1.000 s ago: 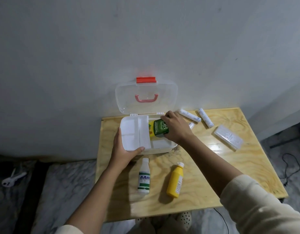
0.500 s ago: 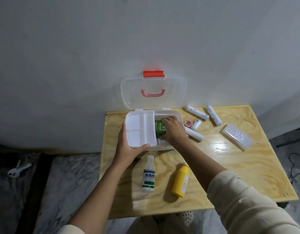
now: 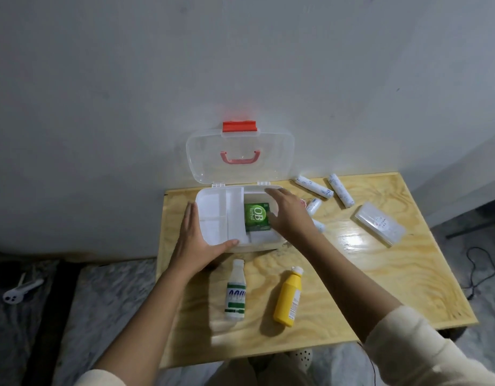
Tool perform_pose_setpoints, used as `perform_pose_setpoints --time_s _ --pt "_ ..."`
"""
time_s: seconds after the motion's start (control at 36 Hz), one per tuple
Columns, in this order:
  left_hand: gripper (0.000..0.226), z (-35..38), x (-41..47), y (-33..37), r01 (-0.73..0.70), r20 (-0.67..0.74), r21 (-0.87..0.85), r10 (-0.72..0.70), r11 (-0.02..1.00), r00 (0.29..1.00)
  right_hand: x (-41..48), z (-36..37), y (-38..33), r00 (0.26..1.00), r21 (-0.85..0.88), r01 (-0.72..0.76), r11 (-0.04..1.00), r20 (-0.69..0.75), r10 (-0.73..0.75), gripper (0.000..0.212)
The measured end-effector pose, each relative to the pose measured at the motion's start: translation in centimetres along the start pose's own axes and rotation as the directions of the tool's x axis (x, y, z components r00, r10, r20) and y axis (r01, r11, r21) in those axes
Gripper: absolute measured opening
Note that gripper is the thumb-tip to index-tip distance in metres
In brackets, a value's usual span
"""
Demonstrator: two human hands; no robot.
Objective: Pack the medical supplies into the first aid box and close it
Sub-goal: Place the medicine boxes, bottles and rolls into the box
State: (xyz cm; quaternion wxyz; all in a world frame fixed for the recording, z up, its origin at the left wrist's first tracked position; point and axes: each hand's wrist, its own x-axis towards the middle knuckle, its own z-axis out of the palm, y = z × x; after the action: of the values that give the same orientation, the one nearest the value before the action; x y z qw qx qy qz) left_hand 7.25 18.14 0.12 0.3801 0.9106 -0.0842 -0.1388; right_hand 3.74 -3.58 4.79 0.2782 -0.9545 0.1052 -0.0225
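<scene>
Green OB herbal carton [image 3: 257, 217], judged light, stiff-walled and best held by its side edges, was recorded lying flat in the open first aid box [image 3: 264, 242], braced by the flat left hand [image 3: 196, 243]; right hand [image 3: 289, 215] was spread, empty, beside it.

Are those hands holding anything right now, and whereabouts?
Nothing is gripped. The left hand braces the box at its front-left corner, fingers flat on the side, thumb along the front rim. The right hand is open above the green packet.

dim indoor light, glare patch on table [image 3: 349, 240], soft focus, wide-angle bending at edges
</scene>
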Motion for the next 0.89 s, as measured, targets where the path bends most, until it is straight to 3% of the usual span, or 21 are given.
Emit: perform_pose_setpoints --time_s 0.14,0.25,0.36,0.47,0.53,0.67,0.81,0.89 --pt "0.148 0.1 0.3 1.2 0.013 0.044 0.11 -0.018 0.994 0.999 -3.0 -3.1 3.9 0.938 0.182 -0.011 0.983 -0.338 0.073 0.039" --pt "0.149 0.3 0.5 1.6 0.041 0.031 0.152 -0.046 0.987 0.998 -4.9 -4.3 10.3 0.86 0.223 -0.188 0.956 -0.432 0.27 0.038" --pt "0.147 0.5 0.5 1.6 0.049 0.023 0.19 -0.054 0.981 0.998 -5.6 -4.7 16.9 0.8 0.205 -0.472 0.857 -0.309 0.515 0.056" --pt "0.146 0.4 0.4 1.7 0.048 0.019 0.218 -0.054 0.975 0.998 -5.6 -4.5 21.4 0.739 0.11 -0.65 0.752 -0.138 0.659 0.083" --pt "0.144 0.3 0.4 1.8 0.047 0.019 0.232 -0.053 0.972 0.998 -5.4 -4.3 22.3 0.738 0.062 -0.657 0.751 -0.152 0.658 0.082" --pt "0.143 0.3 0.3 2.1 0.053 0.021 0.211 -0.059 0.976 0.998 -5.1 -4.2 21.5 0.691 0.186 -0.675 0.714 -0.181 0.7 0.057" --pt "0.142 0.2 0.3 2.1 0.054 0.028 0.167 -0.059 0.984 0.998 -6.1 -3.3 19.6 0.677 0.287 -0.644 0.71 -0.219 0.703 0.061" --pt "0.142 0.2 0.2 2.1 0.054 0.041 0.125 -0.059 0.991 0.997 -6.7 -3.3 17.2 0.686 0.416 -0.551 0.724 -0.269 0.676 0.061"
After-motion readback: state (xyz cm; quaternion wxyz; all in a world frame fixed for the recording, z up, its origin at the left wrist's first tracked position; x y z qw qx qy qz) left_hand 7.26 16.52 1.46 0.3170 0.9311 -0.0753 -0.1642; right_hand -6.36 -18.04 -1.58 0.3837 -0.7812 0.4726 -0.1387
